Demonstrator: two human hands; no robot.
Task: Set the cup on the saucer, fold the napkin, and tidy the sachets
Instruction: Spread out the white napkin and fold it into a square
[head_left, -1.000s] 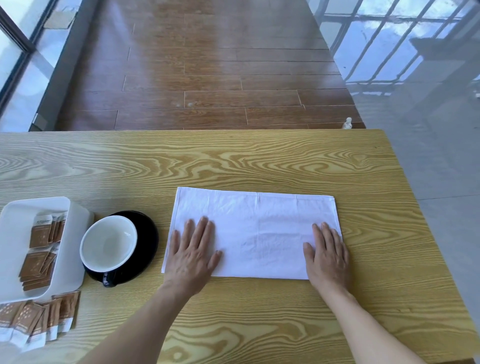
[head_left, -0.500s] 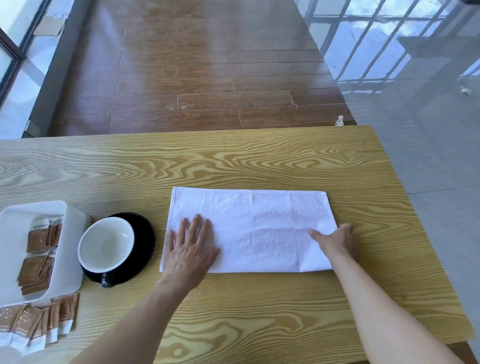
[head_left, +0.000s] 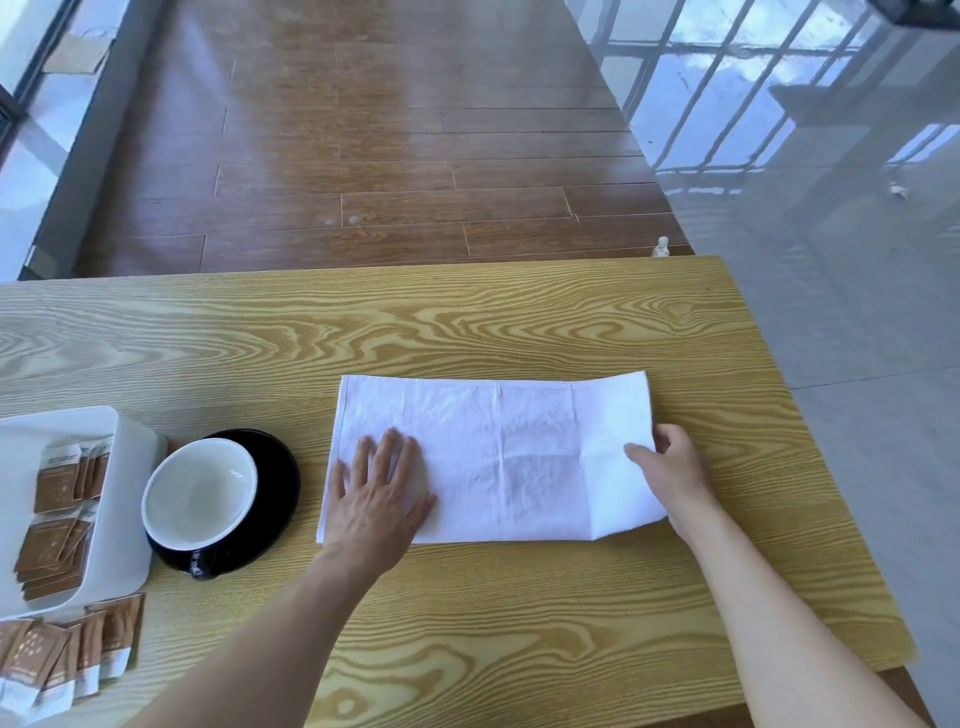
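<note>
Head view, risks:
- The napkin (head_left: 483, 457) lay flat on the wooden table (head_left: 467, 623), just right of the saucer (head_left: 280, 483); its right end was raised off the wood.
- The left hand (head_left: 376, 499) lay spread and flat on the napkin's left part, gripping nothing. The right hand (head_left: 670, 467) was pinched on the napkin's right edge, thumb on top and fingers beneath.
- Judged risk: if the left hand's pressure eased while the right end was carried over, the whole cloth could slide and the fold land skewed.
- Judged risk: a one-point pinch could let the far corner droop, so the edges would not meet squarely.
- The cup (head_left: 200, 491) sat on the saucer, apart from the napkin's left edge; a leftward slide of the cloth could nudge it.
- Loose sachets (head_left: 67, 654) lay on the table in front of the white tray (head_left: 130, 519), which held more. That step looked undone.

Head view, change against earlier frames:
- One second earlier both hands lay flat on the napkin; half a second earlier the right hand had curled at the right edge.
- Now that edge was lifted and a crease stood up near the right end.
- The left hand, cup, saucer and sachets had not visibly shifted.
</note>
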